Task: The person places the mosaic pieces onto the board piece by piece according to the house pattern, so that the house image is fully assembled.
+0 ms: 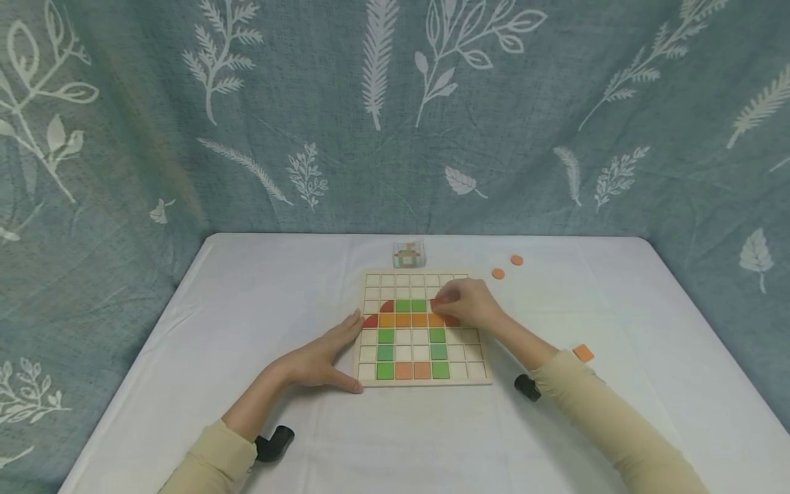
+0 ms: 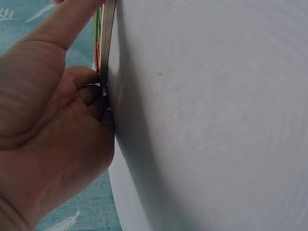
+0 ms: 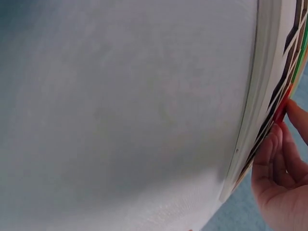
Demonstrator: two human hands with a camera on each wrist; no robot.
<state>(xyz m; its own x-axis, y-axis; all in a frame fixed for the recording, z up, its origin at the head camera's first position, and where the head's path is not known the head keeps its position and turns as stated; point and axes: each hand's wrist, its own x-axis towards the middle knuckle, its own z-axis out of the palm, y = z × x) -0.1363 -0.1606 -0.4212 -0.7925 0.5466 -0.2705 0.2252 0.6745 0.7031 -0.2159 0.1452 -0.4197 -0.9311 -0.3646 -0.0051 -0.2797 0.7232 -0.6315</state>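
A wooden grid board [image 1: 411, 337] lies on the table, with green, orange, salmon and red pieces set in its cells. My left hand [image 1: 324, 355] rests against the board's left side, fingers at the edge and thumb at the near left corner. In the left wrist view the fingertips touch the board's edge [image 2: 109, 36]. Over the right part of the grid, my right hand [image 1: 468, 302] pinches a red tile [image 3: 282, 111] between thumb and fingers, down at the board's surface. A red quarter-round tile [image 1: 387, 307] sits in the same row, left of two green squares [image 1: 410, 306].
Behind the board stands a small clear box with a patterned face [image 1: 409, 254]. Two orange discs [image 1: 516, 260] lie at the back right, and an orange square tile [image 1: 583, 353] is beside my right sleeve. A patterned cloth [image 1: 395, 171] hangs behind the white table [image 1: 278, 274].
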